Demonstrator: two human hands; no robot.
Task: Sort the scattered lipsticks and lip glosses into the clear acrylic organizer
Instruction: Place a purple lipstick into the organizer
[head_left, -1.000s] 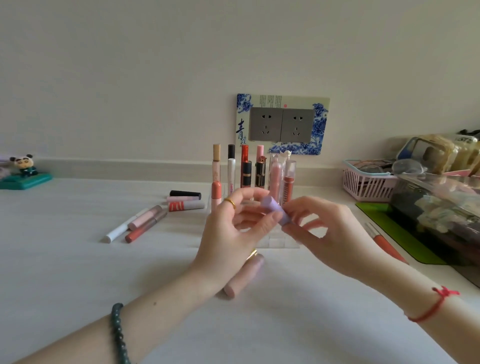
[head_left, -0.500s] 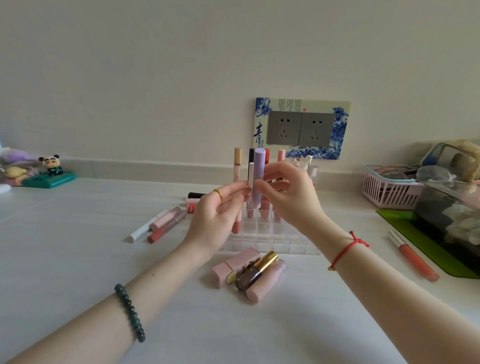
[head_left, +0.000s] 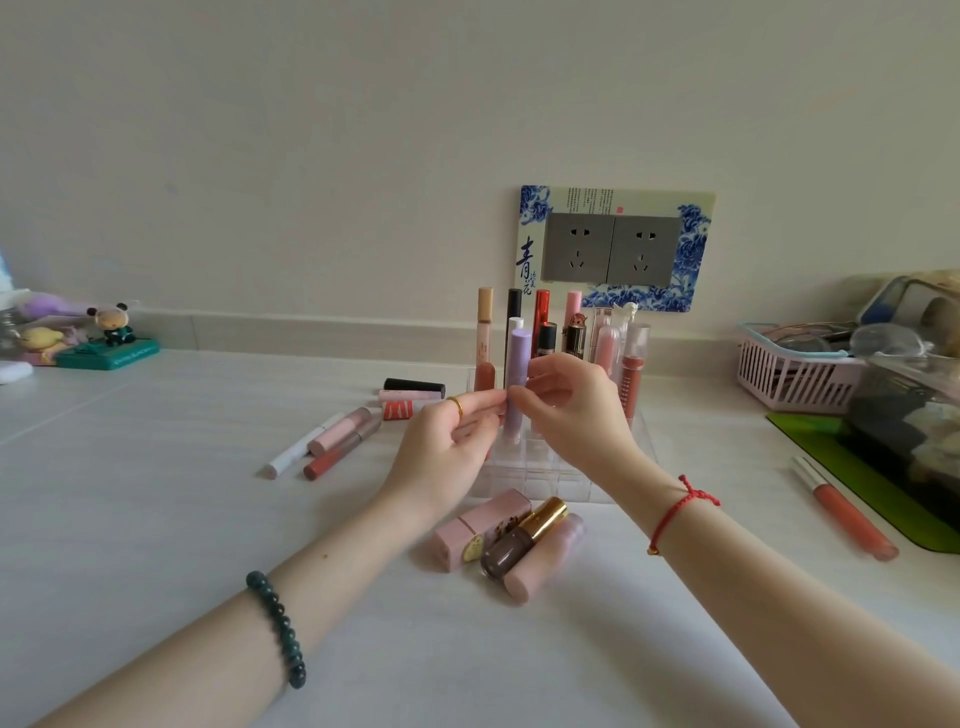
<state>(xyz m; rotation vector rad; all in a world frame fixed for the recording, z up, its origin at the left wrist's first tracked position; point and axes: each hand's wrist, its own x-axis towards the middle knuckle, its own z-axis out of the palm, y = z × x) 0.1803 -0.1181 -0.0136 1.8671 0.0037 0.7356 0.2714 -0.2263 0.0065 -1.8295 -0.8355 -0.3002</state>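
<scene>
A lilac lip tube (head_left: 517, 374) stands upright over a front-left slot of the clear acrylic organizer (head_left: 563, 480). My left hand (head_left: 447, 447) and my right hand (head_left: 576, 415) both pinch it at mid-height with their fingertips. Its lower end is inside the organizer's grid. Several tubes (head_left: 574, 332) stand in the back rows. A pink square lipstick (head_left: 475, 527), a brown gold-capped bottle (head_left: 519, 538) and a pink round tube (head_left: 543, 564) lie just in front. More tubes (head_left: 340, 441) lie scattered to the left, and an orange gloss (head_left: 841, 506) lies at the right.
A pink basket (head_left: 795, 376), a clear storage box (head_left: 914, 415) and a green mat (head_left: 831, 441) crowd the right edge. Small figurines (head_left: 111, 332) sit at the far left by the wall. A wall socket (head_left: 613, 249) is behind the organizer.
Both hands carried the lilac tube from near me to the organizer, turned it upright, and it has since sunk lower into the grid.
</scene>
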